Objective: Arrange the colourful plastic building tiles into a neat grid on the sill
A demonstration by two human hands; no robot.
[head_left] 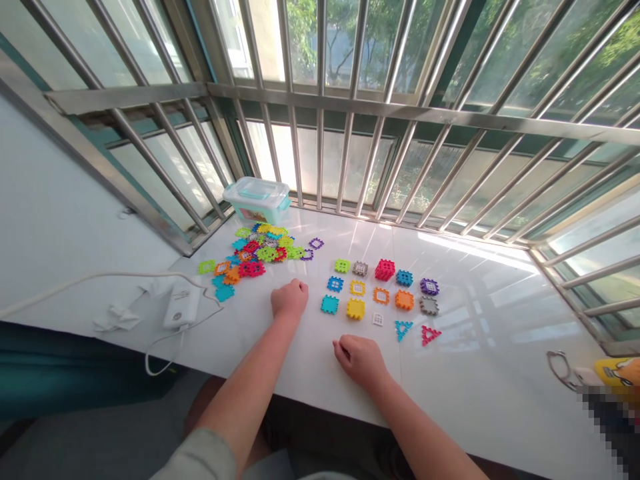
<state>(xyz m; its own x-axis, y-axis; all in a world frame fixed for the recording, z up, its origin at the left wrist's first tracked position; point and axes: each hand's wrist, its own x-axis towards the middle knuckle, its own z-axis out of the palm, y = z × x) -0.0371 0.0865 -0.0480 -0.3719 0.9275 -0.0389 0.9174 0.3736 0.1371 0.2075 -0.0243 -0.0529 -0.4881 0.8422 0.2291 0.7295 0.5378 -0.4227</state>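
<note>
Nearest the camera, a grey sleeve ends at the left forearm, with the right forearm coming in beside it; 12 o'clock here is straight ahead. At far left, at about 9 o'clock, a white cable runs to a white power bank, with crumpled white paper just beside it on the white stone counter. At about 11 o'clock, a loose heap of multicoloured interlocking plastic tiles lies just in front of a clear storage box with a teal lid, which stands by the steel window bars.

The left hand rests on the counter in a closed, loose fist, just right of the heap, with nothing visible in it. The right hand sits nearer the camera, its fingers curled and bunched against the counter, also holding nothing visible.

At about 1 o'clock, sorted tiles stand apart in rough rows, with a blue triangle and a red triangle below them. At about 3 o'clock, a metal loop lies near a yellow packet, partly blurred.
</note>
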